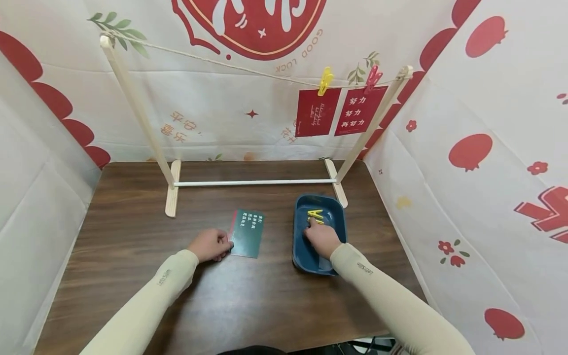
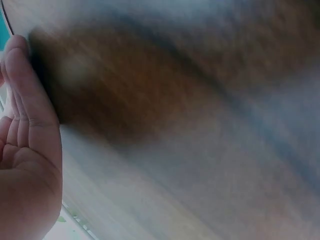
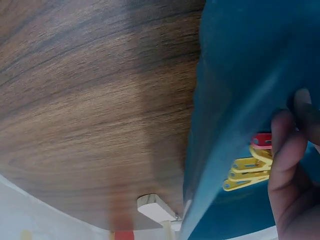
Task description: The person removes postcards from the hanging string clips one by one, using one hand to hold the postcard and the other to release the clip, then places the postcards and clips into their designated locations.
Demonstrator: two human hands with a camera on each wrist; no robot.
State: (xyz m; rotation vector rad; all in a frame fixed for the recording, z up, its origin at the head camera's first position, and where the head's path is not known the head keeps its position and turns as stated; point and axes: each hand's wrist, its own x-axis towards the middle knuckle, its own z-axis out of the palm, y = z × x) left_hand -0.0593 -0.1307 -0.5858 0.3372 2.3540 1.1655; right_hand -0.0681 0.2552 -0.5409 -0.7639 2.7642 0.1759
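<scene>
On the brown table lies a dark green card point(image 1: 247, 234) with white writing and a red strip on its left side. My left hand point(image 1: 210, 245) pinches its lower left edge; the left wrist view shows this hand point(image 2: 30, 130) from the side, the grip mostly hidden. My right hand point(image 1: 323, 238) reaches into a blue tray point(image 1: 298, 256) beside yellow clothespins point(image 1: 315, 214). In the right wrist view, a red clothespin point(image 3: 262, 140) lies against the yellow ones, close to the bent fingers of this hand point(image 3: 295, 165). Whether they hold one is hidden.
Behind stands a wooden rack point(image 1: 137, 108) with a sagging string point(image 1: 213, 61) and a white crossbar point(image 1: 255, 183). At the right, a yellow clothespin point(image 1: 326, 81) and a pink clothespin point(image 1: 372, 79) hold two red cards point(image 1: 317, 112) on the string. Printed cloth walls surround the table.
</scene>
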